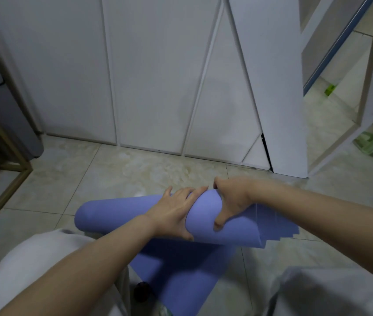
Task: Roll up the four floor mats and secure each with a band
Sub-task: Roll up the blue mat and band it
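Head view: the rolled mat [121, 215] is purple and lies across in front of the person. Its long axis runs from the left side to the right side, with the right end a little nearer to the person.

Both hands are on its right half, close beside each other. The left hand [176, 212] lies over the top of the roll; its fingers bend over the far side and its thumb reaches down the near side, so it holds the roll around. The right hand [233, 199] is just to the right of it and grips in the same way, with the fingers hooked over the far edge and the thumb pressed on the near face.

To the left of the left hand a long part of the roll sticks out free. To the right of the right hand the layers [279, 226] step out unevenly at the end.

Below both hands, toward the person, a flat purple strip [176, 277] lies on the tile floor [112, 169]. I cannot tell if it is the tail of this mat or another one.

No band is visible on the roll. A small dark object [141, 290] lies near the strip, below the left forearm, but what it is I cannot tell.

I judge that the band must come over the free left end, so the left hand is the nearer one to it.
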Motion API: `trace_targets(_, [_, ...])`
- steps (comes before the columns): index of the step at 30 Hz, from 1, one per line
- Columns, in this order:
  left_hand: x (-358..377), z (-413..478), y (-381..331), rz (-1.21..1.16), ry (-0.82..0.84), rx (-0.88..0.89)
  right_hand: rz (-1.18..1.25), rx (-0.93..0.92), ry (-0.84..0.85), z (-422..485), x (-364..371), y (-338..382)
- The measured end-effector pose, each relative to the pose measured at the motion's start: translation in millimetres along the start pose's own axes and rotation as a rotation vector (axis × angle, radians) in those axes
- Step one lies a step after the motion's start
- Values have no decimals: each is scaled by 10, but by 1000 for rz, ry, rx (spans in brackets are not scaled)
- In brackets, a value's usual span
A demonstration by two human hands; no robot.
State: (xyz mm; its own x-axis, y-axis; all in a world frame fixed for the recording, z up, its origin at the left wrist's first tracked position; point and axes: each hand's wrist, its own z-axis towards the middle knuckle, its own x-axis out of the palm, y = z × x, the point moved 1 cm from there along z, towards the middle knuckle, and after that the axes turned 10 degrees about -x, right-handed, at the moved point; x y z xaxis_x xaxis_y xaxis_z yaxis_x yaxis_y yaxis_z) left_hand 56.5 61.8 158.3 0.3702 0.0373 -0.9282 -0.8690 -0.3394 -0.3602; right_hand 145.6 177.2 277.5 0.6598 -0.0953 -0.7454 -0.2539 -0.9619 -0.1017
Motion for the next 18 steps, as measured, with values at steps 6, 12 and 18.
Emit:
trace_targets(6, [-77, 97, 0, -45, -109, 39, -361, -50, -244, -251, 188, 172])
trace_targets(12, [-151, 135, 58, -160, -6, 43, -643, -10, -319, -226, 392, 246])
trace_targets(18, [-125, 128, 90, -242, 101, 10, -529, -94, -332, -168, 269, 184])
